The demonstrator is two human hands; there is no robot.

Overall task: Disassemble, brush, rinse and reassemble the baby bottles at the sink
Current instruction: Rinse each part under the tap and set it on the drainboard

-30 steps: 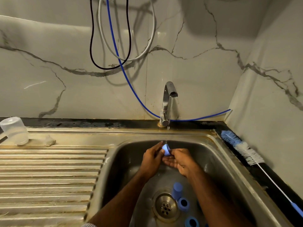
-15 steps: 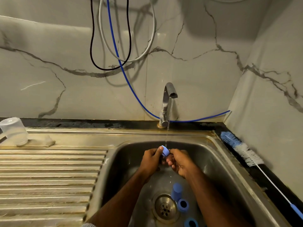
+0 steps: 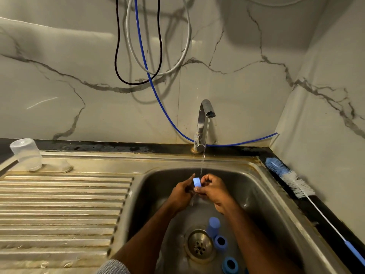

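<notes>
in the head view, both hands meet in the sink basin point(image 3: 256, 186) under the thin stream of water point(image 3: 204, 147) falling from the tap point(image 3: 203, 123). the left hand point(image 3: 180, 194) and the right hand point(image 3: 214, 189) together pinch a small blue bottle part point(image 3: 197, 182), likely a collar or cap, held right in the fall of the stream; the fingers of both hands curl round it, the left from the near left and the right from the right and beneath. near the drain point(image 3: 199, 245) lie more blue pieces: an upright blue cap point(image 3: 213, 226), a blue ring point(image 3: 220, 242) touching it, and another blue ring point(image 3: 230, 265) closer to the lower edge. a clear bottle body point(image 3: 26, 154) stands upside down on the draining board point(image 3: 59, 204), with a clear nipple point(image 3: 66, 167) just beside it. the bottle brush point(image 3: 290, 179) lies on the dark counter to the right, well apart from the hands. as for risk, the part is small and wet, so a loose pinch could let it slip and drop among the pieces by the drain. the brush lies out of easy reach, so rinsing may get done without proper brushing. loose rings near the drain could be knocked about by a falling part, and mixing rinsed and unrinsed pieces looks easy.
</notes>
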